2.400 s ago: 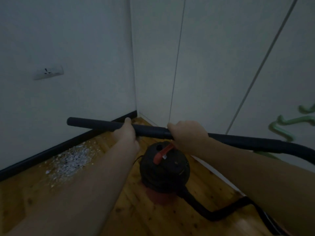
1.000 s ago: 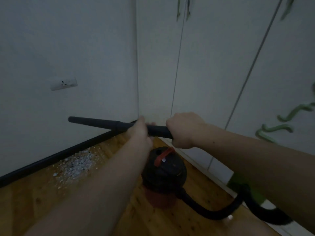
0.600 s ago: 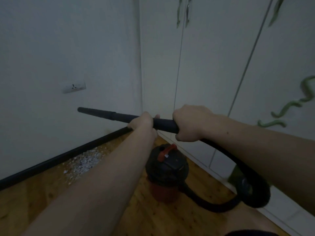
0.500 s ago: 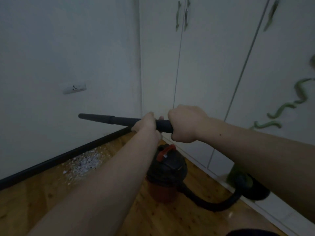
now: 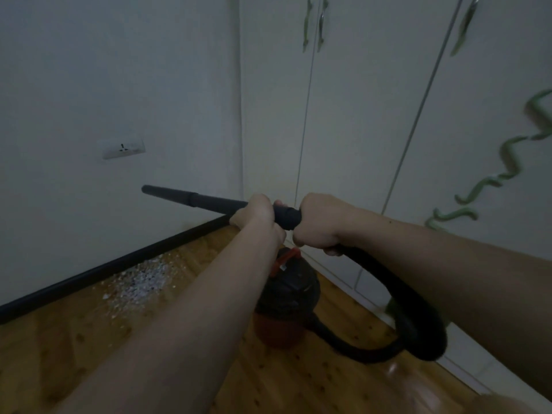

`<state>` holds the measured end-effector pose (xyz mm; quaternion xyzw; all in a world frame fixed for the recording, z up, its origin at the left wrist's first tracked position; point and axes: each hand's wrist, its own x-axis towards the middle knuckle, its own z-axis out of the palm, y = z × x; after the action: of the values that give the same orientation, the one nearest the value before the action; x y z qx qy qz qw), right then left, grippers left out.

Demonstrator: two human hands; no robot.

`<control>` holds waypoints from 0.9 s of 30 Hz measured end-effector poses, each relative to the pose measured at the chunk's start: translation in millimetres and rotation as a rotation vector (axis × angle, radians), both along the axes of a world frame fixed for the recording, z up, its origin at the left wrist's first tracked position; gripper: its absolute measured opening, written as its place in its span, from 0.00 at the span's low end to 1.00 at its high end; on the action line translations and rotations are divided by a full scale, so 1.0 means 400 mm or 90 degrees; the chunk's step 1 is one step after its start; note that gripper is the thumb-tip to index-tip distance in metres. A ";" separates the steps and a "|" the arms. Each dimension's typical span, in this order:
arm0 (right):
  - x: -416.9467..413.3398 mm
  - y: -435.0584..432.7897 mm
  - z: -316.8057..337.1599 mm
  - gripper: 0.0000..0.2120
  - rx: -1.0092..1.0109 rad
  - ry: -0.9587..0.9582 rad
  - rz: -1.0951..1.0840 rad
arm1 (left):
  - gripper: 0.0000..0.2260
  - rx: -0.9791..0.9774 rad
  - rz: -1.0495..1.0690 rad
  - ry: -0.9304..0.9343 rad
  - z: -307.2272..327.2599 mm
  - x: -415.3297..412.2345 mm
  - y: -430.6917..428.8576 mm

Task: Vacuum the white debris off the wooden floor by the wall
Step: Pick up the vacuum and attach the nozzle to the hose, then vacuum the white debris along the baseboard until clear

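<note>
gripping the black vacuum wand (image 5: 191, 199), the left hand (image 5: 257, 215) and right hand (image 5: 321, 224) are wrapped tight round it just apart, likely to steady and aim it. its open tip hangs above the black skirting board (image 5: 119, 264), well above the white debris (image 5: 140, 282) lying beside that board. the canister vacuum (image 5: 286, 297) sits right of the debris. compared with a moment ago, the hands have closed together and the hose (image 5: 403, 318) now loops lower.

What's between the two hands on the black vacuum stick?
In the head view, only a short bare piece of the black wand shows between the left hand and the right hand. Both hands grip the wand; nothing else sits there.
</note>
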<state>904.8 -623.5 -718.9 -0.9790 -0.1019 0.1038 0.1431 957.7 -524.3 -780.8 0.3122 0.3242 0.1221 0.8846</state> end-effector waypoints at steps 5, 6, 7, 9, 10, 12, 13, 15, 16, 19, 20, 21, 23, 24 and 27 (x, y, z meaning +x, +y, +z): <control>0.020 -0.041 -0.057 0.06 0.145 0.154 -0.077 | 0.10 0.017 -0.020 -0.009 -0.049 0.024 -0.039; 0.022 -0.048 -0.061 0.07 0.157 0.167 -0.073 | 0.09 0.014 -0.043 -0.012 -0.059 0.032 -0.040; 0.024 -0.053 -0.063 0.07 0.171 0.171 -0.064 | 0.09 0.008 -0.076 -0.020 -0.069 0.043 -0.038; 0.020 -0.062 -0.064 0.08 0.209 0.174 -0.044 | 0.13 0.004 -0.118 -0.033 -0.081 0.066 -0.024; 0.020 -0.071 -0.064 0.08 0.230 0.171 -0.035 | 0.15 0.007 -0.120 -0.036 -0.078 0.081 -0.016; 0.012 -0.103 -0.073 0.11 0.250 0.156 -0.015 | 0.19 0.026 -0.109 -0.023 -0.070 0.112 0.000; 0.006 -0.123 -0.082 0.13 0.238 0.141 -0.003 | 0.19 0.039 -0.101 -0.019 -0.066 0.122 0.008; -0.002 -0.173 -0.108 0.15 0.207 0.108 0.013 | 0.16 0.062 -0.107 -0.007 -0.066 0.133 0.018; -0.006 -0.194 -0.120 0.15 0.205 0.101 0.018 | 0.15 0.067 -0.115 -0.006 -0.069 0.138 0.021; -0.009 -0.237 -0.148 0.16 0.231 0.089 0.022 | 0.16 0.071 -0.147 0.008 -0.077 0.146 0.017; -0.009 -0.241 -0.153 0.16 0.246 0.082 0.014 | 0.16 0.069 -0.151 0.008 -0.078 0.150 0.014; -0.010 -0.244 -0.159 0.15 0.259 0.072 0.001 | 0.15 0.069 -0.153 0.009 -0.078 0.150 0.010; -0.015 -0.239 -0.172 0.13 0.244 0.030 -0.028 | 0.16 0.063 -0.151 0.005 -0.078 0.148 -0.003; -0.018 -0.233 -0.179 0.13 0.224 0.002 -0.040 | 0.17 0.065 -0.151 0.001 -0.081 0.148 -0.012; -0.006 -0.225 -0.220 0.12 0.204 -0.051 -0.059 | 0.18 0.067 -0.203 0.013 -0.100 0.132 -0.065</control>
<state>902.6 -713.5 -806.9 -0.9507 -0.0774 0.0401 0.2977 1010.6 -550.2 -820.7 0.4069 0.2726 -0.0059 0.8718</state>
